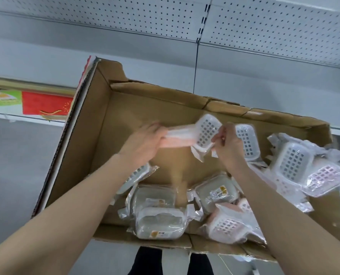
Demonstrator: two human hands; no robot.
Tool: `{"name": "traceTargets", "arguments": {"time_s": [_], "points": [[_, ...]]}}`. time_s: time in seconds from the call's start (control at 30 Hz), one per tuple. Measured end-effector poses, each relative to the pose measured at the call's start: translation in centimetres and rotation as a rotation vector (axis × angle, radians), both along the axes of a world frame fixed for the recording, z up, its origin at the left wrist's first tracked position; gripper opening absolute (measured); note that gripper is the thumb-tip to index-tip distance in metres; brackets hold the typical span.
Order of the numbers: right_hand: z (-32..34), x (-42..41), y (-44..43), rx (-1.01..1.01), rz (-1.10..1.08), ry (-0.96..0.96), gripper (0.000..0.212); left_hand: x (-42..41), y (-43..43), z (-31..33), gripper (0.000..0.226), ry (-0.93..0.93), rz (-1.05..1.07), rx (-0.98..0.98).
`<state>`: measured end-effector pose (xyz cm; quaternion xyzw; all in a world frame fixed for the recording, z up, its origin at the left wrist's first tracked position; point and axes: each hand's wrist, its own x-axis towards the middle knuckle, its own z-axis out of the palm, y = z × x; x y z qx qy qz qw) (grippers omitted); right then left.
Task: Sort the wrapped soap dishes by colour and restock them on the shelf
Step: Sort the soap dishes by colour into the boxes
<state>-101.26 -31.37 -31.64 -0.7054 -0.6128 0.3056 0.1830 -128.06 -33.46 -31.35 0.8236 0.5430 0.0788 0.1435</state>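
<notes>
The left hand (143,143) is gripping the left end of a pink wrapped bundle (177,136), fingers curled round it. Blur is hiding whether it is one soap dish or several. Its long axis is running left to right, above the floor of the cardboard box (125,116).

The right hand (227,147) is pinching the clear wrapper of a white-grid soap dish (207,132) that is touching the bundle's right end. Its grid face is tilting toward the camera and its long axis is running roughly up and down the view.

Below the hands, three olive-grey dishes (160,225) are lying label side up along the near wall. A fourth wrapped dish (135,174) is peeking out from under the left forearm. At least two pink dishes (226,225) are lying grid up, one near the front and one at the far right. Two pale grid dishes (292,161) are leaning against the right end.

Beyond the box, a white perforated shelf panel (105,16) is rising.
</notes>
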Motion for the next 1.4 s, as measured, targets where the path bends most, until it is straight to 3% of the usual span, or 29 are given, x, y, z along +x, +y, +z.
{"name": "traceTargets", "arguments": {"time_s": [0.13,0.3,0.37,0.43,0.5,0.57,0.63,0.73,0.77,0.8,0.9,0.97,1.03,1.1,1.13,1.2,1.4], "points": [[0.2,-0.6,0.7,-0.048,0.175,-0.212,0.037,-3.0,1.3,1.4,0.036,0.010,0.249,-0.048],[-1.9,-3.0,0.4,-0.273,0.398,-0.480,0.097,-3.5,3.4,-0.2,0.035,0.112,0.368,-0.175],[-2.5,-3.7,0.4,-0.238,0.411,-0.557,0.091,-2.9,3.5,-0.5,0.037,0.195,0.386,0.003],[-2.3,-4.1,0.4,-0.158,0.410,-0.589,0.068,-2.1,3.2,-0.5,0.045,0.246,0.325,0.165],[-1.8,-4.2,0.2,-0.020,0.451,-0.582,0.048,-1.5,2.7,-0.7,0.069,0.330,0.230,0.099],[-0.6,-4.0,-0.1,0.059,0.439,-0.443,0.030,-1.2,2.4,-0.7,0.102,0.416,0.195,-0.017],[1.1,-4.1,0.0,-0.013,0.259,-0.127,0.020,-1.4,2.6,-0.6,0.116,0.414,0.219,-0.054],[2.7,-3.8,1.2,-0.283,-0.343,0.647,0.023,-2.2,3.5,-0.4,0.112,0.364,0.227,-0.128],[2.6,-3.4,1.5,-0.353,-0.486,0.770,0.028,-2.7,3.8,-0.3,0.107,0.361,0.209,-0.156],[2.4,-3.2,1.6,-0.399,-0.538,0.755,0.035,-3.2,4.0,-0.3,0.101,0.366,0.184,-0.169],[1.5,-2.7,1.2,-0.273,-0.356,0.196,0.057,-4.6,4.5,-0.3,0.094,0.385,0.114,-0.124],[1.2,-2.8,0.8,-0.147,-0.285,0.033,0.079,-4.8,4.5,-0.6,0.095,0.391,0.102,-0.096],[0.3,-3.2,0.6,-0.042,-0.071,-0.129,0.076,-4.7,4.2,-1.1,0.094,0.393,0.093,-0.073],[-0.7,-3.9,0.4,-0.078,0.244,-0.341,0.066,-4.6,4.0,-1.6,0.090,0.369,0.084,-0.041],[-1.4,-4.2,0.3,-0.098,0.351,-0.435,0.071,-4.7,4.0,-1.8,0.089,0.359,0.082,-0.025],[-2.5,-4.7,0.8,-0.080,0.418,-0.543,0.080,-5.0,4.3,-1.8,0.087,0.368,0.086,-0.011],[-2.8,-6.0,4.1,-0.008,0.280,-0.606,0.068,-5.2,5.5,-2.4,0.088,0.411,0.148,0.010]]}}
